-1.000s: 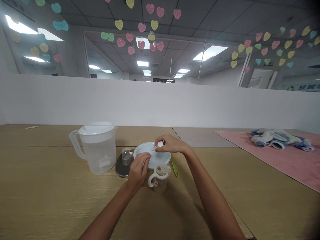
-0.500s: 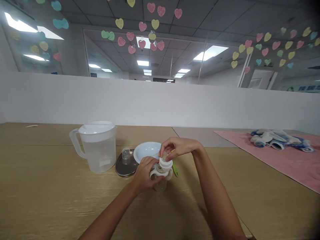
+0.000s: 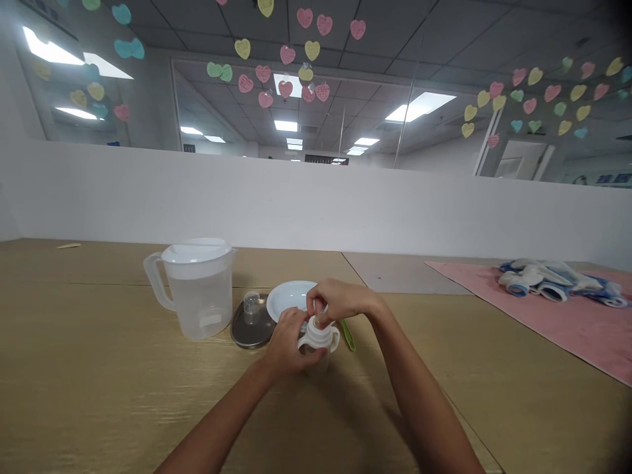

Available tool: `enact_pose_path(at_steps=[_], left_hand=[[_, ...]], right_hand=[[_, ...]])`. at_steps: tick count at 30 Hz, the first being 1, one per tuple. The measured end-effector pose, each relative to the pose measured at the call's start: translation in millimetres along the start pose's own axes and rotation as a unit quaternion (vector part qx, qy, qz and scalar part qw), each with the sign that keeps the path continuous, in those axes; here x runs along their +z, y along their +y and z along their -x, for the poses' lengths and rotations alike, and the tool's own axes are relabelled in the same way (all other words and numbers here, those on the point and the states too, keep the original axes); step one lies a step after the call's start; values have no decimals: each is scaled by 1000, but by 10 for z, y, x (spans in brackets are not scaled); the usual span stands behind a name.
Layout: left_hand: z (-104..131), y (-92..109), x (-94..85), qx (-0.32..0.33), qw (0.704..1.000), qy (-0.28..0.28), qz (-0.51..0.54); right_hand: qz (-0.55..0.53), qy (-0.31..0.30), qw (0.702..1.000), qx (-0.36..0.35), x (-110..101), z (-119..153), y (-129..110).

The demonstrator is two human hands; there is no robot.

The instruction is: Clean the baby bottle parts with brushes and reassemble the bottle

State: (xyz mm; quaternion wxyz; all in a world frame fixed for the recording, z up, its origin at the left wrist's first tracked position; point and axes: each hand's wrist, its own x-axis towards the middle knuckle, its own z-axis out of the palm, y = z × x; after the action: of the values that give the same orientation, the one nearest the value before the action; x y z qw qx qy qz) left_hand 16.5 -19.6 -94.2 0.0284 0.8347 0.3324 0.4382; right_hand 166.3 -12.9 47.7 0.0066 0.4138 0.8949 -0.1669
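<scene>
A baby bottle (image 3: 320, 363) with white side handles (image 3: 336, 339) stands upright on the table. My left hand (image 3: 287, 343) is closed around its left side, the thumb across the front. The white collar (image 3: 320, 334) with its nipple sits on the bottle's mouth. From above, my right hand (image 3: 340, 299) pinches the nipple, its fingers covering most of it. Behind my hands is a white bowl (image 3: 288, 293), and a green-handled utensil (image 3: 348, 336) lies to the right of the bottle, partly hidden.
A lidded clear pitcher (image 3: 202, 299) holding liquid stands at the left. Beside it, a round metal tray (image 3: 247, 339) carries a small clear cup (image 3: 251, 306). White and blue cloth items (image 3: 557, 280) lie on a pink mat (image 3: 557, 329) at the right. A white partition (image 3: 247, 197) rises behind.
My right hand has lowered the nipple and collar from just above the bottle onto its mouth. The left hand stays around the bottle. The view has shifted slightly.
</scene>
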Motion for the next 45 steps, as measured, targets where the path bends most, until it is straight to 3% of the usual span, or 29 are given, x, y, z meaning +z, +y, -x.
enact_pose_path(at_steps=[6,13,17,20,23,27,34,39,42,45], left_hand=[[6,29,29,0,1000,23,5],[21,-21,55,2,999,35,10],[15,-26,59,24,999,36,8],[11,-15,52,17,999,36,8],[12,-5,40,1,1000,25,16],[16,2,25,-13,1000,5,24],[7,25,-12,-22,999,-2,24],[15,20,-23,-33,999,-5,41],[24,3,-7,-55,997,-13,54],[29,-15,16,-68,995,-14,72]], right_hand=[[47,40,997,41,13,50,-82],[13,5,998,-59,11,42,-45],[-25,-30,996,-77,1,17,1],[-20,-21,998,-55,-2,4,13],[-4,1,1000,11,3,6,14],[-46,-17,996,73,33,14,-5],[-21,-34,996,85,81,20,-52],[80,54,993,61,98,11,-54],[122,35,991,50,136,-16,-138],[156,33,983,89,174,-41,-244]])
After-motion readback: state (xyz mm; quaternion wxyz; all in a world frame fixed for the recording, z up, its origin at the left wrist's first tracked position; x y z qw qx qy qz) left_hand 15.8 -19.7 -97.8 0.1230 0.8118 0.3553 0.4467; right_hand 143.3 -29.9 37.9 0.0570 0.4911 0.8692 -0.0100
